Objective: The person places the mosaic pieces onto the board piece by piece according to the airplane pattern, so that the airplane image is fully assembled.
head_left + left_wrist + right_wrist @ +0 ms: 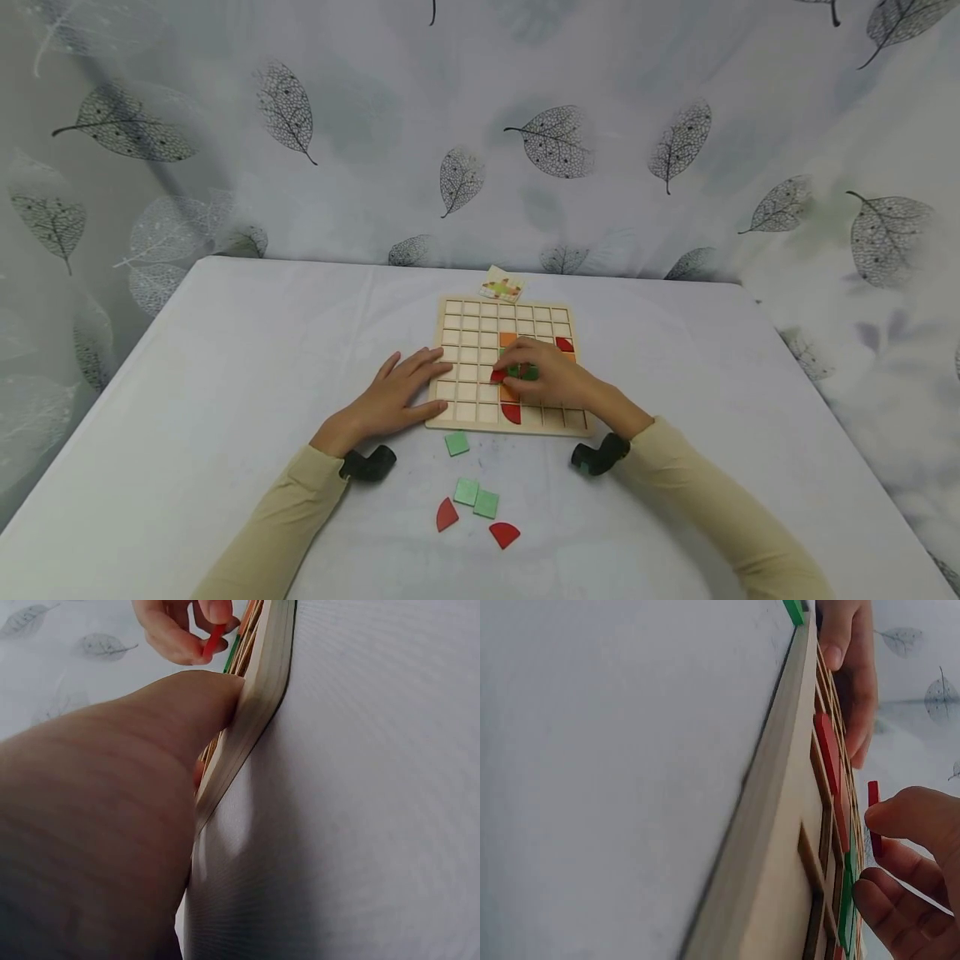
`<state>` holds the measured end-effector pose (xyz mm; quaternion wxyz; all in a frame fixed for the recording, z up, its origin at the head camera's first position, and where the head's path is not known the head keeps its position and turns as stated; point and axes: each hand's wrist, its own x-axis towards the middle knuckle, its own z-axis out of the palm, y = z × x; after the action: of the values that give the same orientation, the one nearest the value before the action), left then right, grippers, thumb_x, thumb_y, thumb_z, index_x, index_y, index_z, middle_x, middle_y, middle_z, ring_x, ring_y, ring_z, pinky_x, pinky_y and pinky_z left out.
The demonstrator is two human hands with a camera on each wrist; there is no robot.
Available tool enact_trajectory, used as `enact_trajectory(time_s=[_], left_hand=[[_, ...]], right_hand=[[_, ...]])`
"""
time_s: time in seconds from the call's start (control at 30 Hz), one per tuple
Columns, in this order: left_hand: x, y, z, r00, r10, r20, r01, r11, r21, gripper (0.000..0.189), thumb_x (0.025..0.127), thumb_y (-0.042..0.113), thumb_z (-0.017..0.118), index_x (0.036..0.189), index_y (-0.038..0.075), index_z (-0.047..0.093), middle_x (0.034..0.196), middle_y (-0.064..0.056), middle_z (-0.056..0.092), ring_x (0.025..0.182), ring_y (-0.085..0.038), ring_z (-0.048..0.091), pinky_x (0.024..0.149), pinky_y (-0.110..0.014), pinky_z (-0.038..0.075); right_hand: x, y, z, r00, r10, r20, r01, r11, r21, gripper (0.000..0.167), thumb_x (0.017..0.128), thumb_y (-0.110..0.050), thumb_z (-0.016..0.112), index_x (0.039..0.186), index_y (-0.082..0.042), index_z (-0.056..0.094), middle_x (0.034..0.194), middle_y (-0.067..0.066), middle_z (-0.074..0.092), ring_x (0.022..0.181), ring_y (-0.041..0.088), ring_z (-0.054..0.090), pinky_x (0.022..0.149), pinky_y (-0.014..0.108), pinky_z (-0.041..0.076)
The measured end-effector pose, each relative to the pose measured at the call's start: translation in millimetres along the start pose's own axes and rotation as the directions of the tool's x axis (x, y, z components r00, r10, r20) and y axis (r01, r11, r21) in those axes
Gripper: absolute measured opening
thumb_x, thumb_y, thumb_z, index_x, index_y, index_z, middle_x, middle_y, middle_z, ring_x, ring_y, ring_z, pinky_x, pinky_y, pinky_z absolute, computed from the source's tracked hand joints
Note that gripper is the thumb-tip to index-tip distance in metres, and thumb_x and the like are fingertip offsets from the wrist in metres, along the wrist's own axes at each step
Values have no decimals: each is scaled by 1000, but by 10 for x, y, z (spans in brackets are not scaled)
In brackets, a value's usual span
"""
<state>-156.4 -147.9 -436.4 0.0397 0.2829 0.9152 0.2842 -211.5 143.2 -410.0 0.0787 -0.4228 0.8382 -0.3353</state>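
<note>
A small red piece (497, 377) is pinched by the right hand (551, 375), just above the wooden board (466, 412). The board's left edge is touched by the left hand (397, 392), with fingers spread and nothing held. Three green squares (466, 492) can be seen in front of the board.

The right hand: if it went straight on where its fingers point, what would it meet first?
The right hand would probably meet the wooden board, its pinched red piece leading; depth leaves the exact spot unclear.
</note>
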Motion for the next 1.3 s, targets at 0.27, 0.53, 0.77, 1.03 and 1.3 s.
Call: enact_trajectory(time_s=[0.27, 0.53, 0.77, 1.03, 1.3], left_hand=[[12, 0, -4, 1000, 1, 5, -1, 1000, 3, 58, 94, 35, 63, 145, 12, 46, 157, -11, 31, 147, -33, 23, 117, -58, 7], [13, 5, -6, 1000, -5, 3, 5, 1000, -4, 59, 94, 35, 63, 145, 12, 46, 157, -11, 31, 147, -32, 22, 117, -57, 6], [11, -5, -3, 1000, -4, 0, 4, 1000, -3, 59, 94, 35, 63, 145, 12, 46, 157, -11, 31, 147, -33, 22, 117, -58, 6], [13, -18, 6, 1000, -2, -2, 2, 1000, -2, 59, 94, 35, 63, 145, 12, 46, 157, -11, 31, 147, -32, 22, 117, -58, 7], [3, -24, 5, 1000, -1, -2, 1, 1000, 0, 58, 94, 36, 62, 145, 13, 46, 157, -10, 31, 147, -32, 22, 117, -58, 7]], right_hand=[[29, 68, -88, 997, 7, -71, -11, 998, -58, 20, 88, -6, 71, 108, -3, 72, 109, 11, 64, 85, 23, 60, 71, 34, 53], [78, 152, -171, 992, 21, -127, -28, 998, -57, 20, 88, 0, 70, 107, 2, 70, 105, 17, 63, 81, 26, 65, 73, 36, 57], [118, 198, -198, 988, 83, -132, -92, 994, -61, 21, 90, -2, 67, 111, 2, 69, 109, 17, 61, 87, 26, 63, 76, 36, 57], [206, 287, -207, 986, 99, -137, -108, 992, -64, 21, 89, 0, 68, 110, 3, 67, 103, 16, 62, 85, 26, 63, 77, 39, 56], [305, 346, -228, 983, 122, -135, -134, 988, -83, 21, 90, -3, 68, 111, 1, 68, 106, 16, 62, 82, 23, 59, 69, 32, 50]])
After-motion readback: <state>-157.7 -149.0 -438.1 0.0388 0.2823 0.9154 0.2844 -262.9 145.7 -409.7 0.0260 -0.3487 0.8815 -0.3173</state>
